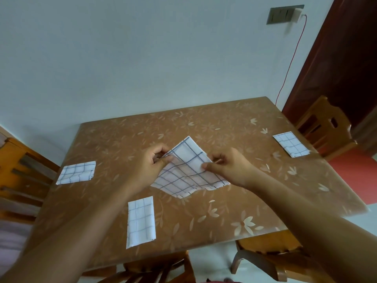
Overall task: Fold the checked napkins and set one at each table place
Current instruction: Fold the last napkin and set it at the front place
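Note:
A white napkin with blue checks [187, 170] is held above the middle of the brown flowered table [214, 217], partly folded with one corner pointing away from me. My left hand [151, 162] pinches its left edge. My right hand [228, 164] pinches its right edge. Three folded checked napkins lie flat on the table: one at the left side [76, 173], one at the near edge [140, 221], and one at the right side [290, 144].
Wooden chairs stand at the left [18, 176], at the far right [326, 127], and two at the near edge [271, 254]. A pale wall runs behind the table, with a switch plate [283, 14] and a red cable [289, 64] hanging down.

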